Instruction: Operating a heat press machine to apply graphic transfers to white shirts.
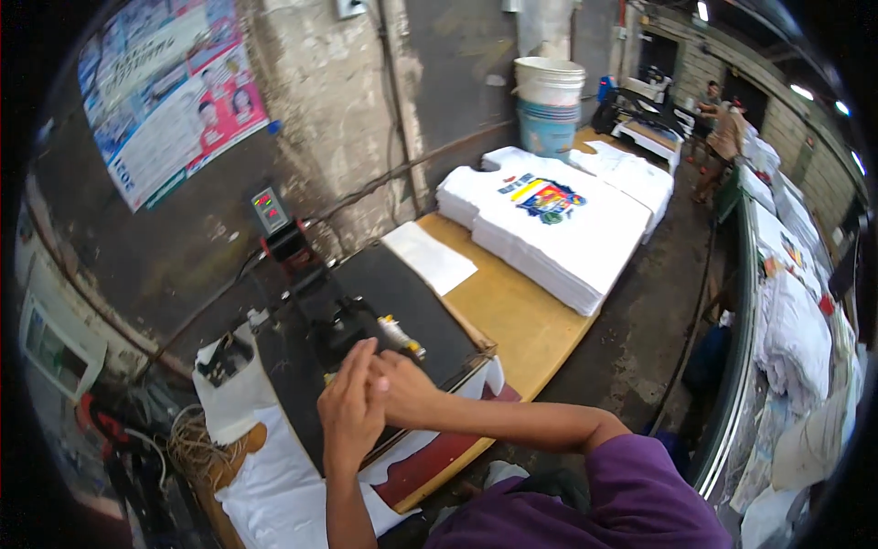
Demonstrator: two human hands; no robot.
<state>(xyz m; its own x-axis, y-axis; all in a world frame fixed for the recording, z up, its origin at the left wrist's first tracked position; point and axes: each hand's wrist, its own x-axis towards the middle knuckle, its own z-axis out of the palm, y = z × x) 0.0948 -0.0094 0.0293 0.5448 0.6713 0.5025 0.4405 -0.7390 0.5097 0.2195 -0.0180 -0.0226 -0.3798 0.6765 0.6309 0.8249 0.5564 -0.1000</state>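
Note:
My left hand and my right hand overlap above a black heat press. The fingers of the left are stretched out and point away from me. Beside it lies the right, its fingers extended and partly covered by the left. Neither visibly grips anything; whatever is directly beneath them is hidden. A yellow-and-white wrapped piece of the press shows just beyond my right hand. Under the press's dark flat plate a white garment spreads out toward me. The press's small control box has a lit display.
A tall stack of white printed shirts lies on the wooden table, with a blank white sheet nearer the press. Nested buckets stand behind. Coiled cord is at left. White cloth piles line the right; people are far off.

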